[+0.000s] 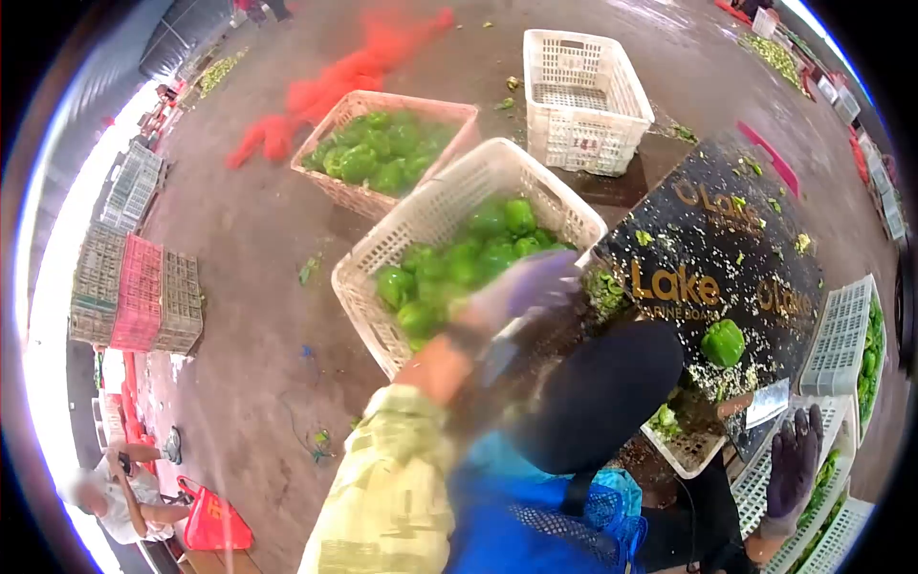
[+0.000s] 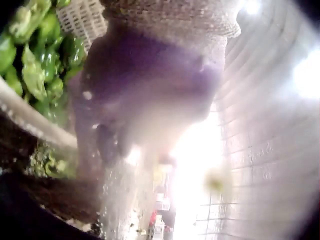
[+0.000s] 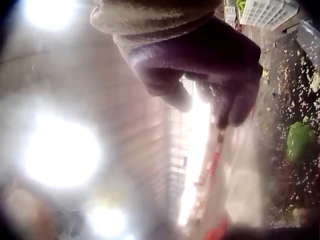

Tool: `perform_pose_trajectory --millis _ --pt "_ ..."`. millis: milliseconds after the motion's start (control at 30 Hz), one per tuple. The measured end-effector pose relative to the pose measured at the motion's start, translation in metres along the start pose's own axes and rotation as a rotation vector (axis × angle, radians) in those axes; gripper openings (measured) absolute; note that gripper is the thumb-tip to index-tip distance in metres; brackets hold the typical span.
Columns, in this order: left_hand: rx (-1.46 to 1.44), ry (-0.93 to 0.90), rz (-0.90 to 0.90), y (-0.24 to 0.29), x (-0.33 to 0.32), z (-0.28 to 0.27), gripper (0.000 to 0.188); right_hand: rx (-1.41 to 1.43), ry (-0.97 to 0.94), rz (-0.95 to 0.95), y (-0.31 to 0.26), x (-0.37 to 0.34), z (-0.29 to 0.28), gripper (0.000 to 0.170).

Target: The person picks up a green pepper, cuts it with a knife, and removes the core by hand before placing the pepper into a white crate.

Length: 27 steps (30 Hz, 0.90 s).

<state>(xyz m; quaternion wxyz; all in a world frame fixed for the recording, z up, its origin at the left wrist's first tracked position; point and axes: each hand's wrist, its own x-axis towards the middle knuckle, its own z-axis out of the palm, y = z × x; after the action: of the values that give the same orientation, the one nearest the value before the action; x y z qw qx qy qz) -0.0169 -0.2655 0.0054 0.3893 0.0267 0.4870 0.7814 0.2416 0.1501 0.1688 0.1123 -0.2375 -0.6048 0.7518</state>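
The left hand point(image 1: 526, 287) is being held near peppers point(image 1: 464, 260), grip unclear. The right hand point(image 1: 794, 467) is being held relaxed near a knife point(image 1: 768, 404).

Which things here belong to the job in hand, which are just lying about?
Likely part of the job: left hand, right hand, crate of peppers, board, green pepper on it, knife.

Likely just lying about: red netting, stacked crates, red bag.

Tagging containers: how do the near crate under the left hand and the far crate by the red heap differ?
Colour: near crate is off-white, far crate pinkish. Fill: near crate bares more inner wall; far crate's green peppers sit nearer its rim. Both are latticed and hold peppers.
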Motion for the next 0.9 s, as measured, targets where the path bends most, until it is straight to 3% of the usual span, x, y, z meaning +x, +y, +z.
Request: perform_pose_trajectory --millis 67,100,133,167,200,267,333,400,467,500,533,600,733,767,800,900 --pt "0.182 0.270 0.337 0.004 -0.068 -0.037 0.053 0.031 -0.074 0.007 0.004 0.003 -0.013 0.051" --pt "0.209 0.543 0.365 0.009 -0.104 -0.049 0.053 0.037 -0.054 0.006 0.009 0.006 -0.014 0.050" --pt "0.332 0.798 0.456 -0.022 -0.137 -0.110 0.055 0.062 0.085 -0.006 0.012 0.007 0.009 0.048" --pt "0.388 1.014 0.462 -0.016 -0.174 -0.100 0.060 0.070 0.034 0.017 0.016 0.011 0.015 0.048" --pt "0.616 1.106 0.568 -0.060 -0.210 -0.162 0.069 0.075 -0.020 0.032 0.017 0.017 0.022 0.049" --pt "0.386 1.226 0.193 -0.082 -0.268 -0.155 0.076 -0.001 0.018 0.053 0.014 0.023 0.056 0.049" --pt "0.024 1.180 -0.133 -0.097 -0.286 -0.148 0.080 -0.026 -0.074 0.032 0.019 0.039 0.071 0.048" --pt "0.048 1.096 -0.003 -0.123 -0.266 -0.159 0.078 0.027 -0.052 0.065 0.019 0.046 0.089 0.047" --pt "-0.160 0.973 0.122 -0.154 -0.233 -0.195 0.059 0.049 -0.049 0.071 0.024 0.055 0.098 0.045" --pt "-0.516 0.920 0.120 -0.156 -0.214 -0.200 0.044 0.046 -0.013 0.086 0.025 0.058 0.101 0.045" --pt "-0.738 0.876 0.004 -0.129 -0.217 -0.180 0.050 0.045 0.022 0.106 0.026 0.062 0.103 0.045" --pt "-0.458 0.971 0.170 -0.122 -0.213 -0.165 0.057 0.002 -0.074 0.156 0.041 0.080 0.079 0.043" --pt "-0.398 0.796 0.148 -0.104 -0.203 -0.138 0.065 -0.056 0.020 0.232 0.039 0.101 0.097 0.043" --pt "-0.379 0.771 0.157 -0.119 -0.198 -0.138 0.066 -0.114 0.156 0.253 0.034 0.104 0.114 0.044" --pt "-0.364 0.746 0.171 -0.131 -0.189 -0.138 0.067 -0.107 0.117 0.250 0.034 0.110 0.115 0.044" --pt "-0.378 0.780 0.175 -0.101 -0.139 -0.094 0.065 -0.105 0.031 0.248 0.035 0.127 0.115 0.043"
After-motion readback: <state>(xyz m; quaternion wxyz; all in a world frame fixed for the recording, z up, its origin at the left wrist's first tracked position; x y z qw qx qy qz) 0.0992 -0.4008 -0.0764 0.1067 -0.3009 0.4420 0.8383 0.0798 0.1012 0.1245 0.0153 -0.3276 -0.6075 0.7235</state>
